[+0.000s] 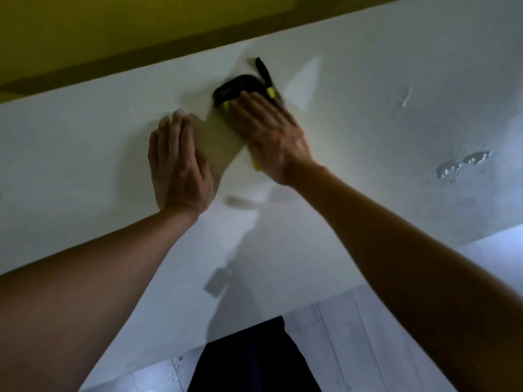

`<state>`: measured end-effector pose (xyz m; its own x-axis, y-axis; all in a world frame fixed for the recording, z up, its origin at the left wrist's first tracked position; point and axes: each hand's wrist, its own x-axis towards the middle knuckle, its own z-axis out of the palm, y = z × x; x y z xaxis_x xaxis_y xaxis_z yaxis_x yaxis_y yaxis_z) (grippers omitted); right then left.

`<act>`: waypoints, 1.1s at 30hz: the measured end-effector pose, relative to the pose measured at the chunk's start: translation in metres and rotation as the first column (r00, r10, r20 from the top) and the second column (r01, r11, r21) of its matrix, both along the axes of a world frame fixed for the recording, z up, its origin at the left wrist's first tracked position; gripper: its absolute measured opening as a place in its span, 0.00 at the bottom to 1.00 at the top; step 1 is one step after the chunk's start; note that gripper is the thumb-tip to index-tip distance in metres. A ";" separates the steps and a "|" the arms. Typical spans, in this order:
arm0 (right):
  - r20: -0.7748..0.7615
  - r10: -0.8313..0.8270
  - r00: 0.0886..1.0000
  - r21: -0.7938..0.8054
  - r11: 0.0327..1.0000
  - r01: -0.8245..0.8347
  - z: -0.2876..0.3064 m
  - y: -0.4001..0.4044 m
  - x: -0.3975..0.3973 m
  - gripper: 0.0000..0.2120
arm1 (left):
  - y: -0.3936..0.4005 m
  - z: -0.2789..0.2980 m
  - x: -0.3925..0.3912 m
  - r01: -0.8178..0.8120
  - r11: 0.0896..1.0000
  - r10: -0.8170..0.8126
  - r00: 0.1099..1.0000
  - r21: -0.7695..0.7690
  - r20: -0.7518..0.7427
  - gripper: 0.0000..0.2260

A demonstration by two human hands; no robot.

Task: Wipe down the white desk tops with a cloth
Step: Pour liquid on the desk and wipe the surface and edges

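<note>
Surface: white desk (353,114), yellow wall (85,29) behind its far edge, pale plank floor (368,335) at the near side.
Left hand (179,165): flat on desk, fingers straight and close together, holds nothing; lies just left of the cloth.
Right hand (271,134): flat, fingers straight, pressing down on the cloth.
Cloth (240,87): black with yellow-green trim, bunched under the right fingertips, near desk's far edge; blurred, a dark strip sticks out beyond it.
Wet marks (461,164): droplets on desk, well right of the cloth.
Shadow: arm shadows fall on desk between the forearms.
</note>
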<state>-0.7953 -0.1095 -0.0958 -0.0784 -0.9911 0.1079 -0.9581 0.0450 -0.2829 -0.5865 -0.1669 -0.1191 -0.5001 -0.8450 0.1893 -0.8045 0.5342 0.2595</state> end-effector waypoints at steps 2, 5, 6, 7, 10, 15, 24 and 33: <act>0.012 -0.227 0.974 -0.069 0.971 0.227 -0.005 0.012 -0.051 0.25 | 0.000 0.002 -0.002 -0.020 1.000 0.020 1.000 0.020 0.009 0.27; 0.079 -0.481 0.873 -0.037 0.874 0.485 -0.001 0.036 -0.105 0.27 | 0.001 0.001 -0.002 -0.034 0.999 0.034 0.999 0.024 0.017 0.27; 0.104 -0.523 0.846 -0.017 0.849 0.528 0.001 0.038 -0.105 0.28 | 0.001 0.000 -0.003 -0.034 0.999 0.034 0.999 0.013 0.016 0.27; 0.133 -0.555 0.821 -0.031 0.826 0.563 0.004 0.037 -0.092 0.28 | 0.002 0.000 -0.003 -0.035 0.999 0.035 0.999 0.003 0.016 0.27; 0.229 -0.507 0.831 -0.155 0.824 0.545 -0.001 0.052 -0.012 0.25 | 0.004 0.001 -0.004 -0.038 0.999 0.038 0.999 0.006 0.009 0.27; 0.277 -0.174 0.945 -0.136 0.966 0.218 -0.001 0.130 0.134 0.25 | 0.003 -0.002 0.000 -0.022 1.000 0.022 1.000 0.000 0.017 0.27; 0.139 -0.360 0.923 -0.090 0.923 0.373 -0.007 0.182 -0.015 0.28 | 0.061 0.004 -0.008 0.047 0.999 -0.048 0.997 0.009 0.053 0.27; 0.145 -0.176 0.974 -0.022 0.983 0.181 -0.005 0.227 0.005 0.27 | 0.178 0.010 -0.102 -0.027 0.998 0.035 0.987 0.055 -0.157 0.27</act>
<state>-0.7905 0.1173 -0.1009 -0.2708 -0.9555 0.1169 -0.8854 0.1995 -0.4199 -0.6881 0.0113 -0.1087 -0.4409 -0.8706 0.2183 -0.7674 0.4918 0.4114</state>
